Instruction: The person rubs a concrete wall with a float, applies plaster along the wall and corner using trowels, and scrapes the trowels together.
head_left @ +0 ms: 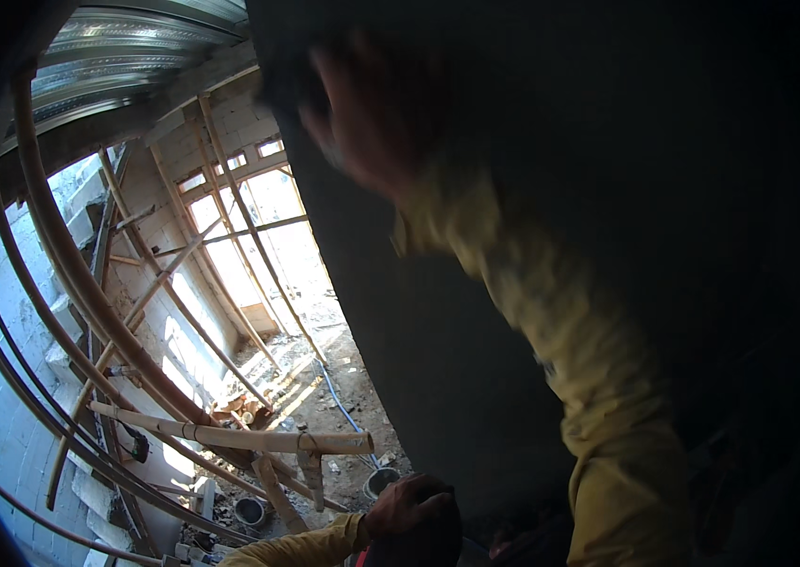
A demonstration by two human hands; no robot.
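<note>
My right hand (372,118) is raised against a dark grey wall (476,378), near its left edge. It is blurred and in shadow. Its thumb and fingers curve around a dark thing (287,93) that juts past the wall's edge and whose kind I cannot make out. A yellow sleeve (598,369) covers that arm. Low in the view, my left hand (409,506) rests with its fingers laid over a dark rounded shape (428,543), which looks like my own knee in dark cloth.
Bamboo poles (88,283) form scaffolding at the left, with a thick cut bamboo pole (277,440) beside my left hand. Far below, a bucket (379,482) and another bucket (249,512) stand on rubble-strewn ground (343,378). A blue hose (339,406) lies there. Metal roofing (136,57) is overhead.
</note>
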